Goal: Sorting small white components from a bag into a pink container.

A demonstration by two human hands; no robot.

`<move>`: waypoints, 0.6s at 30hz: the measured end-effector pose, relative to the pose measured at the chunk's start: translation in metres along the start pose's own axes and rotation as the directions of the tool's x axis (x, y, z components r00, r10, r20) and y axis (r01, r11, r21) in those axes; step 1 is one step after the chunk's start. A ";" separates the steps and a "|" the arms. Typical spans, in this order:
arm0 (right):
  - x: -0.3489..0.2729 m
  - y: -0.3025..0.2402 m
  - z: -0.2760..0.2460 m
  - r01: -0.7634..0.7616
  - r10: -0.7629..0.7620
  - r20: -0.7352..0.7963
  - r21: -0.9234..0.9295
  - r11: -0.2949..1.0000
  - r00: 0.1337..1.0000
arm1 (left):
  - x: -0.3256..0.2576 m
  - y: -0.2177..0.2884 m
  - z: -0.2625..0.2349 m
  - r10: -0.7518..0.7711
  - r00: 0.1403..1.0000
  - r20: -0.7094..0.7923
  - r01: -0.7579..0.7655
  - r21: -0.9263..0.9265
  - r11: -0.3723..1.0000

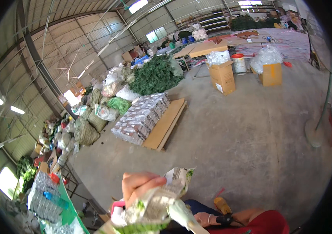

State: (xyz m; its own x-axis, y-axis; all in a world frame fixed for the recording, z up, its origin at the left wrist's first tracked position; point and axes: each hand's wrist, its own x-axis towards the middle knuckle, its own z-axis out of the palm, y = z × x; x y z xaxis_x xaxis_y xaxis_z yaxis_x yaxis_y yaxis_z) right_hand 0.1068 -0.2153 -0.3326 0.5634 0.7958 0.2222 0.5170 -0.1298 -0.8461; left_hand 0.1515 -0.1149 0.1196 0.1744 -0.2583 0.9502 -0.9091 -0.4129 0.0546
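Observation:
My left hand [140,186] is raised at the lower middle, fingers curled closed around a crumpled plastic wrapper [150,212]. The wrapper is white and pale with green printed patches. It looks wrinkled, and its lower part spreads toward the bottom edge. My right hand [202,218] is low, just right of the wrapper and close to my dark blue trousers. A bracelet and a black band circle that wrist, below a red sleeve. Its fingers are partly hidden, so whether it holds anything does not show. A pink and white object [117,208] shows behind the left hand.
A green-edged table [67,199] at left bears clear plastic packs and a blue bottle. Ahead, shrink-wrapped packs [140,119] are stacked on a pallet [166,124]. Beyond lie sacks [86,130] and a dark green heap [156,76]. Cardboard boxes [222,78] and a white bucket [238,64] stand farther right.

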 end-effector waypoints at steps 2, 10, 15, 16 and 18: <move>0.004 0.004 0.013 -0.070 0.067 -0.044 -0.069 0.995 0.997 | -0.005 0.003 0.023 -0.184 0.982 -0.032 0.181 -0.071 0.981; 0.016 -0.032 0.008 0.247 -0.286 -0.215 -0.192 0.950 0.934 | -0.026 0.000 0.086 -0.680 0.728 -0.082 0.537 -0.548 0.641; 0.014 -0.036 0.008 0.263 -0.301 -0.191 -0.200 0.944 0.934 | -0.045 -0.009 0.090 -0.789 0.614 0.002 0.602 -0.648 0.467; 0.015 -0.035 0.011 0.263 -0.299 -0.182 -0.195 0.945 0.937 | -0.050 -0.013 0.093 -0.791 0.612 0.002 0.602 -0.649 0.465; 0.015 -0.035 0.013 0.263 -0.294 -0.171 -0.184 0.947 0.940 | -0.054 -0.014 0.098 -0.842 0.538 -0.039 0.570 -0.718 0.398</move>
State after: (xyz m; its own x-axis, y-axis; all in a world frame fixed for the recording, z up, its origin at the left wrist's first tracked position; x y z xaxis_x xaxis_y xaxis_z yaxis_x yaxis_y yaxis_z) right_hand 0.0884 -0.1909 -0.3057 0.4876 0.6855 0.5407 0.7563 -0.0223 -0.6538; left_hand 0.1919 -0.1811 0.0373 0.8444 0.2426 0.4776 -0.5343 0.3158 0.7841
